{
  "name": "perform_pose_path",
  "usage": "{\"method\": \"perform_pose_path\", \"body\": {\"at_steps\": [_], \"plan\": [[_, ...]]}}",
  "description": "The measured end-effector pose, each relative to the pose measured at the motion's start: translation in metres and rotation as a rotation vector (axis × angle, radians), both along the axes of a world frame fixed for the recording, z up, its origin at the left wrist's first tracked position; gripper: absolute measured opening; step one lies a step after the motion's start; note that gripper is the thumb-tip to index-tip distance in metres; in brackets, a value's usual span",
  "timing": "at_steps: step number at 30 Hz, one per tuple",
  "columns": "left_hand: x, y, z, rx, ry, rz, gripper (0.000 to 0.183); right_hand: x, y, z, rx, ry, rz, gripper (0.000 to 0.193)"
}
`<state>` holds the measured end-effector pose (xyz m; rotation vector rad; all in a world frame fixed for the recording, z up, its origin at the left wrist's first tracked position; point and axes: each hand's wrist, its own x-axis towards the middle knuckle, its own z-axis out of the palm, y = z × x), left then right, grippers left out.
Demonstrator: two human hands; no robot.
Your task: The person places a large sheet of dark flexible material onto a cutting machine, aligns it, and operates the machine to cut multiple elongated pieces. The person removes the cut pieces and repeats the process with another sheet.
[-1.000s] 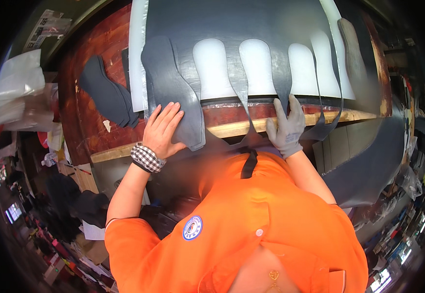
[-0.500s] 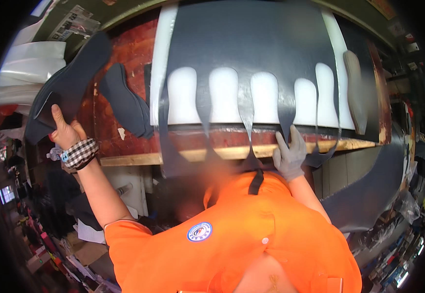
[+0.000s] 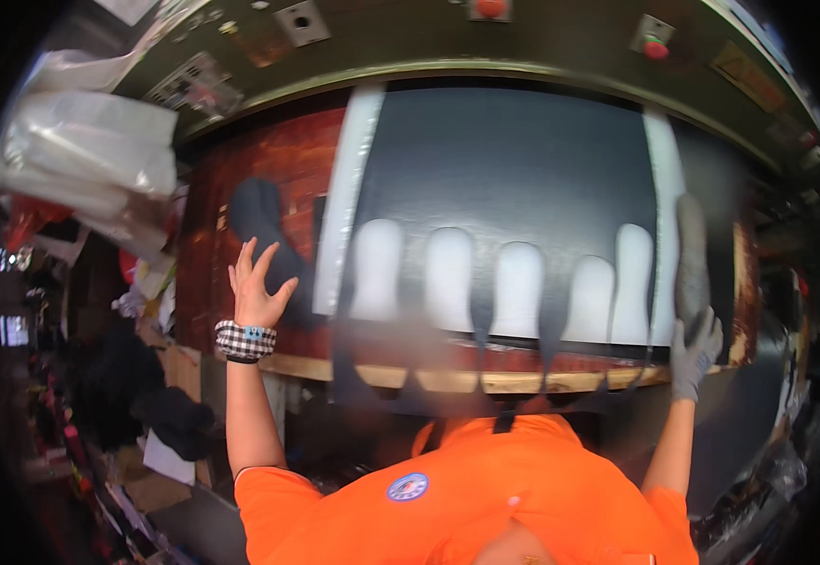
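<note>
My bare left hand, a checked band at its wrist, is raised with fingers spread and nothing in it. Just beyond it, dark sole-shaped pieces lie stacked on the red board. My right hand, in a grey glove, reaches to the near end of a grey sole-shaped piece; its fingers are apart around that end, and whether they press on it cannot be made out. Between the hands spreads a dark sheet, with several white sole shapes in a row along its near part.
White strips border the dark sheet at both sides. Narrow dark webs of sheet hang over the table's wooden front edge. A green machine beam with a red button crosses the back. Clear plastic-wrapped white material is piled at far left.
My left hand has let go of the large dark piece, which is out of sight, and moved right to the stack. My right hand has left the sheet's front edge for the grey piece.
</note>
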<state>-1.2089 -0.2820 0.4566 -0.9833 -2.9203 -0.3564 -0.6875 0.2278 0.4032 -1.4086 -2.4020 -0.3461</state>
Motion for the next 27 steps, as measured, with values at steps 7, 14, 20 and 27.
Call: {"method": "perform_pose_path", "body": {"at_steps": [7,14,20,27], "plan": [[-0.001,0.188,-0.071,0.006,0.013,-0.227,0.060,0.016,0.065,-0.011,-0.368,0.069,0.240,0.102],[0.036,0.198,-0.075,-0.175,0.095,-0.119,0.060,-0.006,0.076,0.034,-0.672,0.269,0.392,0.096],[0.108,0.160,-0.058,-0.101,0.002,-0.143,0.069,-0.039,0.052,0.084,-1.184,0.915,0.174,0.089],[0.103,0.158,-0.064,0.126,-0.033,-0.120,0.066,-0.173,-0.053,0.086,-1.437,1.037,0.546,0.098]]}}
